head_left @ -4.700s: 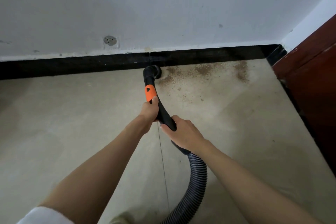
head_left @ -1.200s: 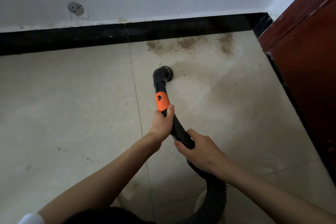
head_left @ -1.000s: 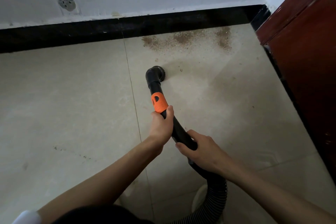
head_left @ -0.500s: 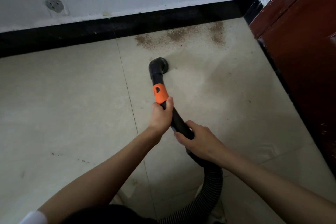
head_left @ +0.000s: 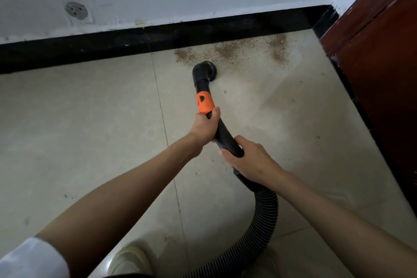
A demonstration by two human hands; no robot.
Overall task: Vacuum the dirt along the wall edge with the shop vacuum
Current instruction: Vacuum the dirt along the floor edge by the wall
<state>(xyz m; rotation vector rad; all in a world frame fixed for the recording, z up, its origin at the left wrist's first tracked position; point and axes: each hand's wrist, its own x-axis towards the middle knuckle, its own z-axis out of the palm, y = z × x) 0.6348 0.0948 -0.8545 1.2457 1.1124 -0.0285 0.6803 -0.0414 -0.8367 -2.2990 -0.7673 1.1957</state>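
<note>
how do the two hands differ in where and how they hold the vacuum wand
The left hand grips the wand higher up, right below the orange collar, while the right hand holds lower down, near the ribbed hose. The left hand wraps it from the left side with the thumb up by the collar; the right hand lies over the top with its back to the camera. Both have fingers curled round the black tube.

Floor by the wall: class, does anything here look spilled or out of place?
Yes. Brown dirt lies scattered along the black baseboard near the corner, just beyond the vacuum nozzle. A lone crumb sits nearer.
</note>
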